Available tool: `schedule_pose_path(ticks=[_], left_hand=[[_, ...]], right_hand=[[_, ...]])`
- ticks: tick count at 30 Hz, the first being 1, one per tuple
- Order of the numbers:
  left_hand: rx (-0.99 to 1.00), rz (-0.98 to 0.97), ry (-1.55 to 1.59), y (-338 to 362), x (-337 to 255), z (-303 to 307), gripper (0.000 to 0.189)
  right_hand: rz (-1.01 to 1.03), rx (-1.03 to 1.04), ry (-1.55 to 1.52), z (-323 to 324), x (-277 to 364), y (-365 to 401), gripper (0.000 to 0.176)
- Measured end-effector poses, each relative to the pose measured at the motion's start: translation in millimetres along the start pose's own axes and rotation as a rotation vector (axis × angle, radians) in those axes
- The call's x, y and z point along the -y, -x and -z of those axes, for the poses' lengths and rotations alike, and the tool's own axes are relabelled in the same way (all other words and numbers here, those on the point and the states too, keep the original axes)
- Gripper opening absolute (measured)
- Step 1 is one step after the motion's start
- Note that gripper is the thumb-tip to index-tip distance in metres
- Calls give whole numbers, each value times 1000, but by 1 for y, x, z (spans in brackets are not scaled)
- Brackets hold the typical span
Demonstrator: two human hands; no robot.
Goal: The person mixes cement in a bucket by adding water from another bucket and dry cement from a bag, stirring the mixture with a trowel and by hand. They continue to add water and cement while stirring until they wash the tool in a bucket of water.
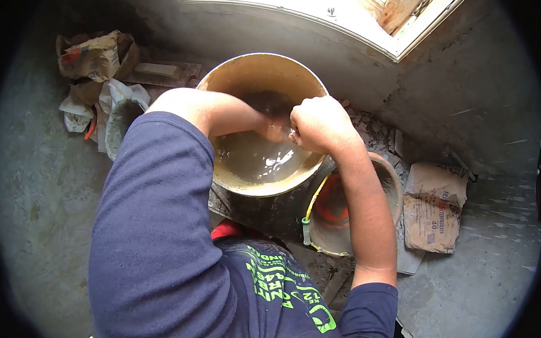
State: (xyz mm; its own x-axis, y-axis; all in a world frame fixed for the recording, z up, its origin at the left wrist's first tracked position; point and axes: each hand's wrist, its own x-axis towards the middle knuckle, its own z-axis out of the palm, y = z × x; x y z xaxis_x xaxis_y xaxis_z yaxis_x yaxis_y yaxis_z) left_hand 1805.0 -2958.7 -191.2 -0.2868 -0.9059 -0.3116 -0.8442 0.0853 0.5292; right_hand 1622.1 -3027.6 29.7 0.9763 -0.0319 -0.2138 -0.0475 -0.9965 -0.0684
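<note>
A large yellowish drum (268, 64) stands upright in front of me, with murky grey water (247, 156) in it. My left hand (275, 128) reaches down inside the drum, low over the water or at its surface. Its fingers are smeared by motion, so their pose does not show. Over the drum's right side, my right hand (320, 124) is closed in a fist, close to the left hand. Whatever the fist grips, if anything, is hidden. Below my right forearm sits a bucket (392, 179) with a yellow handle and an orange-red patch inside.
A cement bag (433, 210) lies right of the bucket, near rubble (373, 128) along the wall. Crumpled paper bags (98, 56), a white sack (121, 92) and a board (161, 70) lie at left. A window frame (288, 13) is above the drum.
</note>
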Motion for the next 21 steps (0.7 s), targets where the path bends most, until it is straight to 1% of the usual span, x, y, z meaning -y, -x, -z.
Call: schedule_pose_path(ticks=[3,4,6,9,10,12,14,16,17,21], left_hand=[[-2,54,78,7,-1,-17,63],[0,56,75,9,0,-16,63],[-19,127,123,14,2,-10,63],[-71,217,187,12,-14,-15,65],[-92,241,206,22,-16,-17,65],[-119,290,243,3,-29,-11,66],[-145,357,270,3,-44,-11,67],[-157,439,298,26,-51,-18,67],[-159,474,312,28,-54,-17,68],[-192,596,377,27,-68,-11,69]], right_hand=[[3,-42,-18,-4,-2,-1,14],[3,-45,-20,-4,-3,-2,14],[12,-34,-30,-4,-2,-2,13],[6,-48,-37,-5,-2,-3,13],[3,-47,-26,-4,-4,-2,13],[25,-187,-131,-4,-4,1,15],[42,-204,-148,-4,-6,1,17],[39,-215,-130,-6,-5,1,17],[22,-163,-139,-3,-5,0,17],[33,-190,-154,-6,-6,2,17]])
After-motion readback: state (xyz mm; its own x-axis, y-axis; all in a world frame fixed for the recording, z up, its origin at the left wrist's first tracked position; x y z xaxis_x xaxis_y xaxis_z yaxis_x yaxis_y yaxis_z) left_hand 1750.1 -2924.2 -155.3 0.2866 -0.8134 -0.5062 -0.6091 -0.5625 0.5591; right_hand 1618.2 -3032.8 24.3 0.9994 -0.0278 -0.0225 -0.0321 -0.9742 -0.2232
